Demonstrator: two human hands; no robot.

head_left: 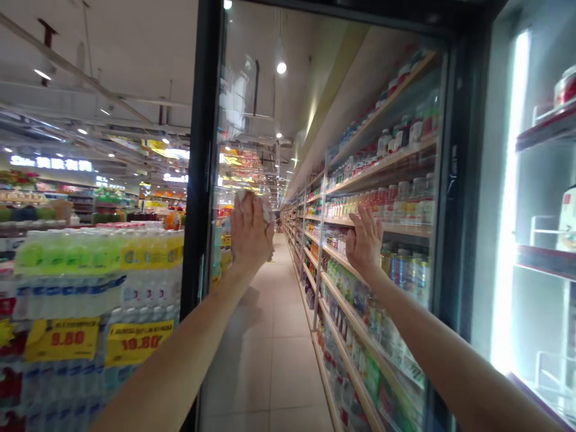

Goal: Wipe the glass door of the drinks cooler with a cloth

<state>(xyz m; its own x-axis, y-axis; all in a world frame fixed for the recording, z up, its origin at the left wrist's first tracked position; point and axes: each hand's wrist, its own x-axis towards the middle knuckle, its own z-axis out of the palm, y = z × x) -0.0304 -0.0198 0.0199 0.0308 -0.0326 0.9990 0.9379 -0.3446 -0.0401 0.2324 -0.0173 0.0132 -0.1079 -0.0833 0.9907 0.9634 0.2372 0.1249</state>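
In front of me stands a glass door with a black frame, swung open from a lit cooler. My left hand presses a crumpled white cloth against the glass, left of the middle. Only the cloth's edges show around the fingers; the palm hides the rest. Whitish smears or reflections appear on the pane higher up. With fingers spread and nothing in it, my right hand rests on or close to the glass further right.
Packs of bottled drinks with yellow price signs are stacked at the left. Through or in the glass appear long shelves of bottles and a tiled aisle. Cooler shelves and a bright light strip are at the right.
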